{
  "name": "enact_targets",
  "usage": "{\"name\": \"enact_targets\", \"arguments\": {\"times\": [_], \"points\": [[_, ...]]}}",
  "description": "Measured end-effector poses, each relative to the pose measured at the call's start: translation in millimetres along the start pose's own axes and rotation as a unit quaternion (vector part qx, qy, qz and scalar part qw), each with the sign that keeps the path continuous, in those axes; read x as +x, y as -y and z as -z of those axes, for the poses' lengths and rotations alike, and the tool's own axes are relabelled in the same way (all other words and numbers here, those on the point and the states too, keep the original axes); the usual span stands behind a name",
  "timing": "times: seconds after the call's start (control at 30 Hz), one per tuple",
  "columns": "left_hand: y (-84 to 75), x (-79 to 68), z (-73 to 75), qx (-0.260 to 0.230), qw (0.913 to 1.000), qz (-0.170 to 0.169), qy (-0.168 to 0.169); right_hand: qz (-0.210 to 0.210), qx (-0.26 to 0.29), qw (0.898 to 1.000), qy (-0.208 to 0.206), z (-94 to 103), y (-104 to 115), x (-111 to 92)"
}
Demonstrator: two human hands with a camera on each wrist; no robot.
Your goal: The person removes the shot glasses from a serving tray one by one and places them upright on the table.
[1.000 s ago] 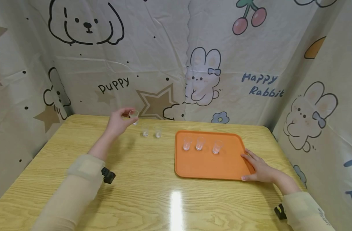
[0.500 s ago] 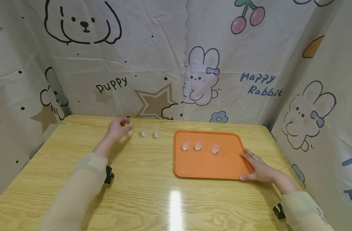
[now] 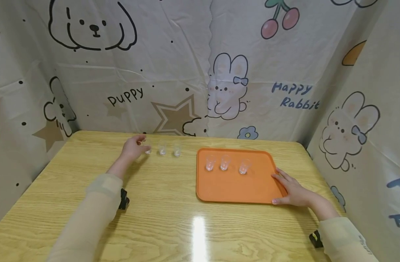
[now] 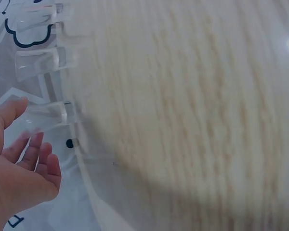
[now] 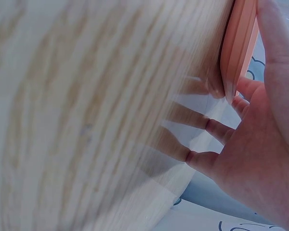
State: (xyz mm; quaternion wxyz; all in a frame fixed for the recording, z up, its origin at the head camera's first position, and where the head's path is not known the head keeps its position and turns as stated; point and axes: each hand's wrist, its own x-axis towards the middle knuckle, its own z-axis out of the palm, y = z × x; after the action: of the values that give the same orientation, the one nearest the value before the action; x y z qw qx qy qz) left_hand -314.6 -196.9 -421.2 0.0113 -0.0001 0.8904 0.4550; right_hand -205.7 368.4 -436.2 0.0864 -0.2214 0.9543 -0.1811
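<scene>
At the back left of the table, my left hand (image 3: 133, 148) holds a small clear shot glass (image 4: 47, 117) near its rim, between thumb and fingertips. The glass stands upright on the wood, leftmost in a row with two others, the middle glass (image 3: 162, 149) and the right glass (image 3: 177, 150). An orange tray (image 3: 236, 189) lies to the right with three clear glasses on it: the left one (image 3: 210, 163), the centre one (image 3: 224, 163) and the right one (image 3: 243, 167). My right hand (image 3: 295, 193) rests on the tray's right rim, its fingers spread and thumb at the near corner.
The light wood table (image 3: 147, 225) reaches back to a patterned cloth (image 3: 173, 65) with cartoon drawings. More of this cloth hangs at the left and right sides. A bright light reflection (image 3: 200, 236) shows on the tabletop near the front.
My left hand has lowered the shot glass from the air to the table, at the left end of the row. The right hand stays on the tray. The view has shifted slightly.
</scene>
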Motion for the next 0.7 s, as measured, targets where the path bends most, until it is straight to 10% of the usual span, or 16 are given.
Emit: {"name": "enact_targets", "arguments": {"times": [0.7], "points": [[-77.6,-42.8,9.1,0.045,0.9974,-0.056,0.008,0.008,-0.006,1.000,-0.003,-0.7,0,1]]}}
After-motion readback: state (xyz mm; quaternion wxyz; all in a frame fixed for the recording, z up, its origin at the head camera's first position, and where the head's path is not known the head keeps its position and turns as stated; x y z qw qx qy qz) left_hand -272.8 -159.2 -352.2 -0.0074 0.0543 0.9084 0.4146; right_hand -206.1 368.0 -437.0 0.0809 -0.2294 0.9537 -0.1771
